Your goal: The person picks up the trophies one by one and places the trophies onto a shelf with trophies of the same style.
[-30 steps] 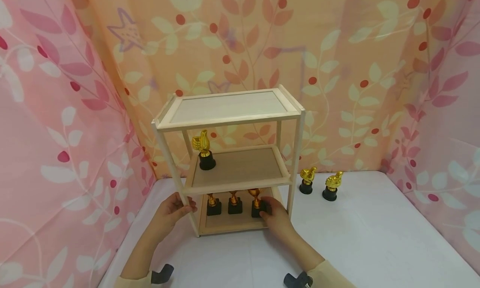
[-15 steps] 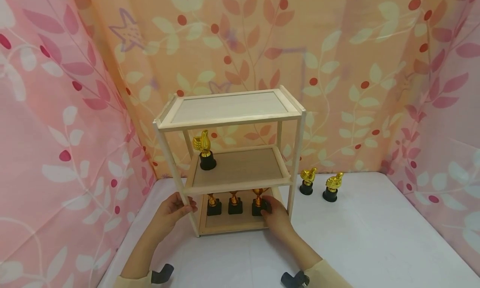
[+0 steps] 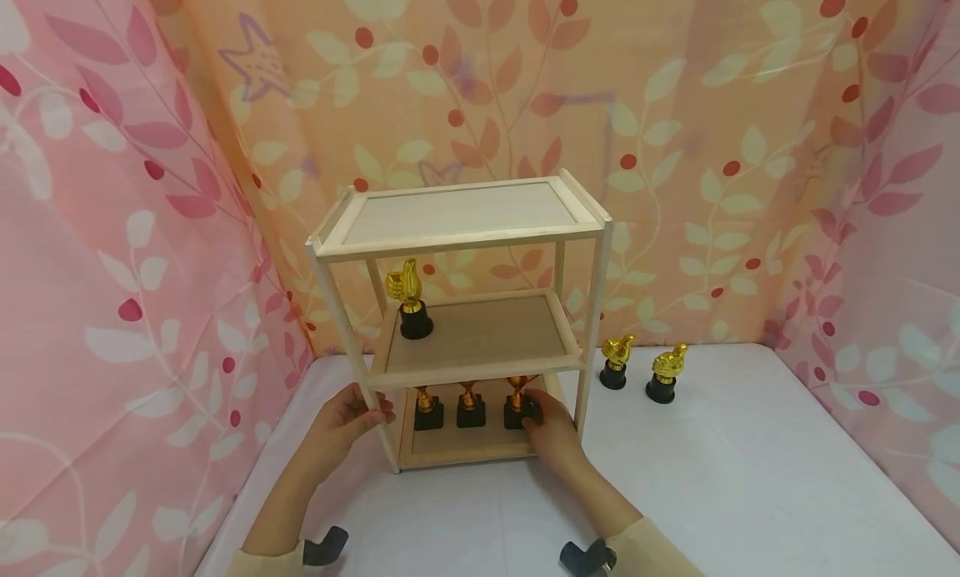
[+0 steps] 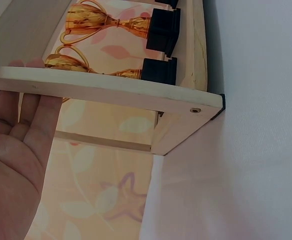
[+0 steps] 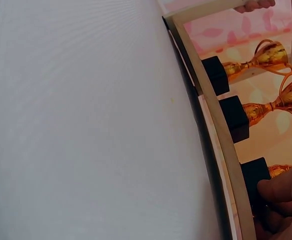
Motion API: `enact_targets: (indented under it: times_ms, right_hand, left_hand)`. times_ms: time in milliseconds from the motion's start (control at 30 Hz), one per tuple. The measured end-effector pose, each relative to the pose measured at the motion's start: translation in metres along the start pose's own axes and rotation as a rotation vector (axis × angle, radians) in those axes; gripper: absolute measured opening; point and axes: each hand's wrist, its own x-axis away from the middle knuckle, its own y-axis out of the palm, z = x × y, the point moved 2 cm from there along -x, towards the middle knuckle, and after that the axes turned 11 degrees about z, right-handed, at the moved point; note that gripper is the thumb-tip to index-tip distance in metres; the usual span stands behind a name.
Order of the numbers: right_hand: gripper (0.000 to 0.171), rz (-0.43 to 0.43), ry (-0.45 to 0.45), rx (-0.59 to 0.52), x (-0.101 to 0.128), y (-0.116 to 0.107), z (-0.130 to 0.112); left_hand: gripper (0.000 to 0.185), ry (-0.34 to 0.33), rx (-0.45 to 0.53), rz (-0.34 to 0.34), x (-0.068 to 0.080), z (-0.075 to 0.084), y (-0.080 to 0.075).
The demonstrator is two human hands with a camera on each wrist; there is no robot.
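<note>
A small three-tier wooden shelf [image 3: 461,218] stands on the table. My left hand [image 3: 337,431] grips its front left post [image 4: 111,84], fingers wrapped behind it. On the bottom tier, my right hand [image 3: 558,439] holds the right-hand gold trophy cup [image 3: 517,412] by its black square base [image 5: 255,172], thumb on the base's side. Its upper part is partly hidden by the middle tier in the head view. Beside it stand a middle trophy cup [image 3: 470,408] and a left trophy cup [image 3: 428,410], both upright. A gold thumbs-up trophy [image 3: 409,302] stands on the middle tier's left side.
Two more thumbs-up trophies, a nearer one [image 3: 664,375] and one closer to the shelf [image 3: 615,363], stand on the white-covered table [image 3: 750,469] right of the shelf. Flowered curtains [image 3: 675,143] hang behind and along both sides.
The right-hand cup has turned in my right hand and shifted slightly right, so its handles now show. My left hand has stayed on the post.
</note>
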Motion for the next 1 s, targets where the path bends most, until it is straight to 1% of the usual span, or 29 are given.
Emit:
enact_targets:
  times_ms: [200,400,533,700,1000]
  right_hand:
    - [0.049,0.001,-0.005,0.017,-0.0002,0.0,-0.0014]
    - [0.049,-0.004,0.009,0.002,0.0001,-0.0005,-0.0025]
    - [0.05,-0.009,0.026,-0.036,0.0017,-0.0013,-0.0026]
    - [0.048,-0.003,0.023,-0.088,0.0033,-0.0013,-0.0013]
    - [0.048,-0.009,0.037,-0.121,0.0031,-0.0042,-0.0048]
  left_hand:
    - [0.029,0.0,-0.009,0.002,0.0003,0.0004,0.0004]
    - [0.028,0.01,-0.012,0.0,-0.0002,0.0004,0.0]
    - [0.027,0.011,-0.013,0.0,0.0004,-0.0005,-0.0005]
    - [0.028,0.007,-0.014,0.002,0.0014,-0.0011,-0.0002]
    - [0.028,0.013,-0.005,-0.004,-0.0003,-0.0007,-0.0002]
